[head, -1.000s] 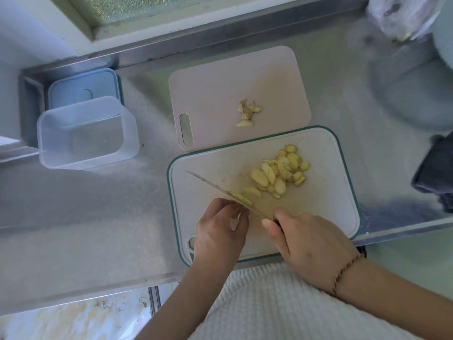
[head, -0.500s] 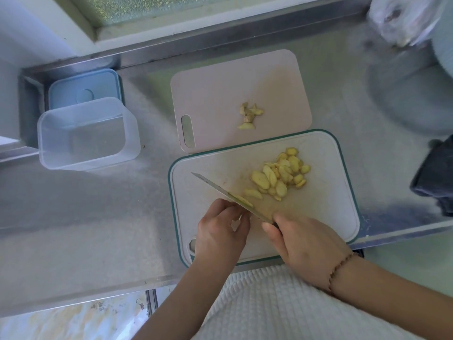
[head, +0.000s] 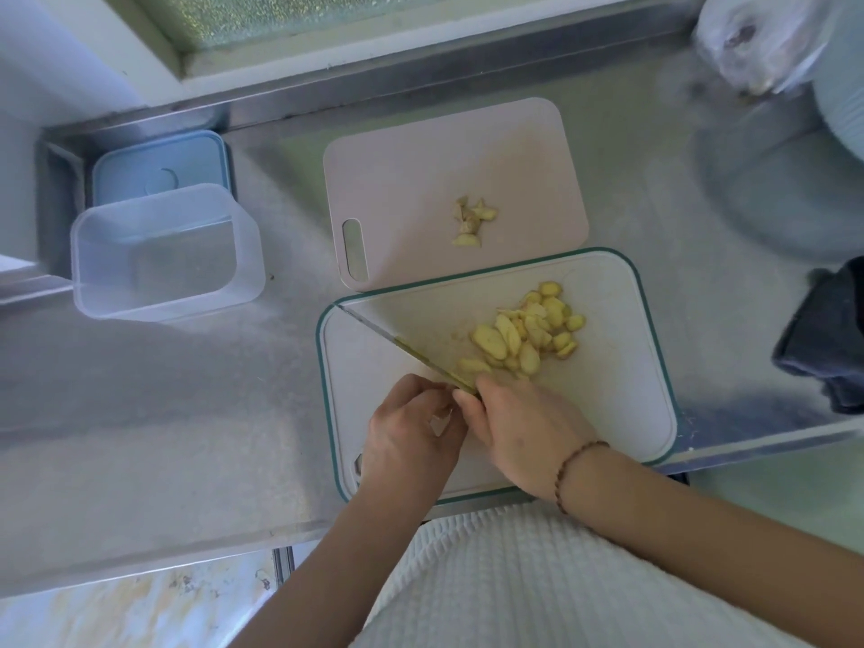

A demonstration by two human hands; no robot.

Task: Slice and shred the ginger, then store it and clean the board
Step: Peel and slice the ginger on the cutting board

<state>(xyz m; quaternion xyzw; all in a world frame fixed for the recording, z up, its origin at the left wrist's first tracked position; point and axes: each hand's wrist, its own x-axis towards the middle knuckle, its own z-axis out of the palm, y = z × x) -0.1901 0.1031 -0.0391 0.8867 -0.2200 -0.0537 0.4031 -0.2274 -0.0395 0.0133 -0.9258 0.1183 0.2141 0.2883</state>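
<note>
A white cutting board with a green rim (head: 622,413) lies at the counter's front edge. On it sits a pile of yellow ginger slices (head: 528,334). My right hand (head: 523,432) grips a knife (head: 402,346) whose blade runs up-left, its tip at the board's far-left corner. My left hand (head: 411,432) has its fingers curled down on a ginger piece right beside the blade; the piece itself is hidden under the fingers. A thin ginger slice clings to the blade near my hands.
A pink cutting board (head: 421,180) behind holds a few ginger trimmings (head: 472,222). A clear plastic container (head: 163,254) and its blue lid (head: 159,166) stand at the left. A dark cloth (head: 827,339) lies at the right edge, and a plastic bag (head: 757,39) at the far right.
The knife has slid forward and to the left, its tip now at the board's far-left corner. My right hand moved closer to my left hand.
</note>
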